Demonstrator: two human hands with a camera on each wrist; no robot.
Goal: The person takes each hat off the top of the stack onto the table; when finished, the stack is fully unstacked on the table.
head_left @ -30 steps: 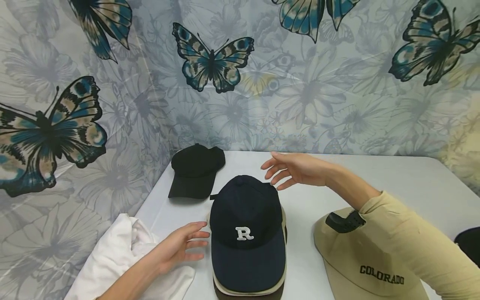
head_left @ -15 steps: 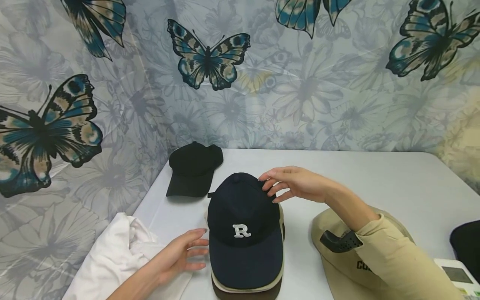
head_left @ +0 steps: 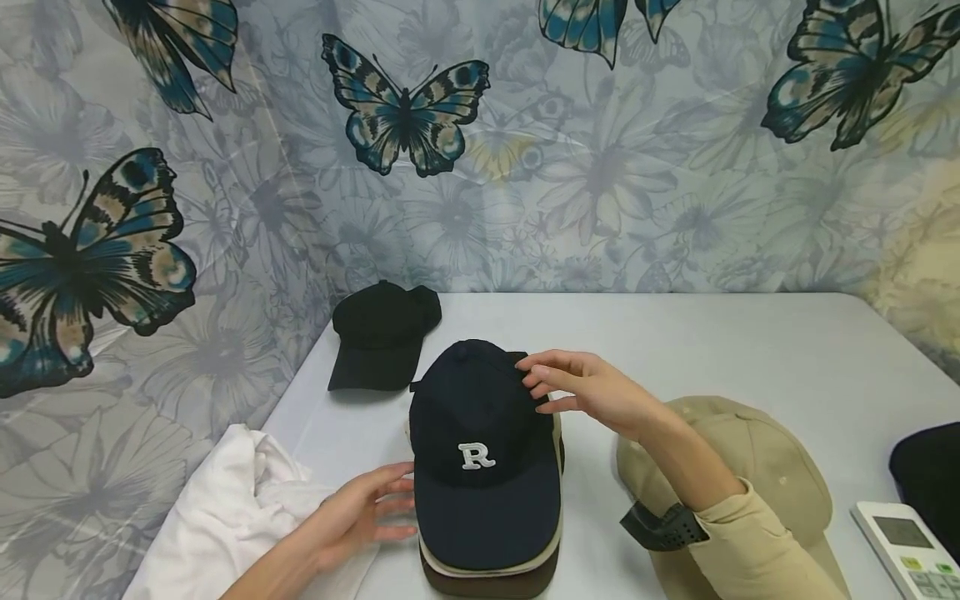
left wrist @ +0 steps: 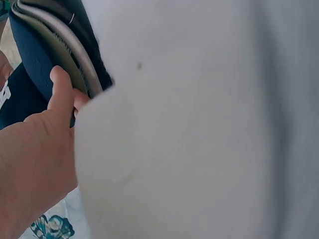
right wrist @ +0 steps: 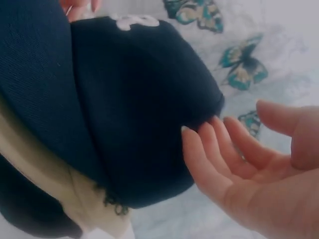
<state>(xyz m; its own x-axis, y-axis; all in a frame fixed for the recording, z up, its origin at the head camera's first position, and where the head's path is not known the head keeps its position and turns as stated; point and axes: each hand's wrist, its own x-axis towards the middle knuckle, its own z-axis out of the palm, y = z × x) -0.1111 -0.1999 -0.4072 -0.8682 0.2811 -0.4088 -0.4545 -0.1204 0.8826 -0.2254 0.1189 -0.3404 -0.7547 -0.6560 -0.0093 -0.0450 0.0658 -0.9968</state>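
A navy baseball cap (head_left: 487, 521) with a white letter R tops a stack of nested caps; beige and brown brims (head_left: 491, 582) peek out below it. My left hand (head_left: 351, 518) is at the stack's left side, fingers extended to the brim's edge. In the left wrist view its thumb (left wrist: 61, 87) lies against the navy brim. My right hand (head_left: 596, 390) reaches across to the navy cap's back right side. Seen from the right wrist, its fingertips touch the navy crown (right wrist: 134, 109) while the thumb stays apart.
A black cap (head_left: 384, 333) sits at the back left. White cloth (head_left: 247, 492) lies crumpled on the left. To the right, a beige cap (head_left: 742, 442) lies partly under my right forearm. A white remote (head_left: 903, 542) and a black item (head_left: 933, 471) are at the far right.
My right hand has come down from behind the stack onto the navy cap's right side. The left hand has stayed beside the brim, moving slightly closer. The view has shifted slightly.
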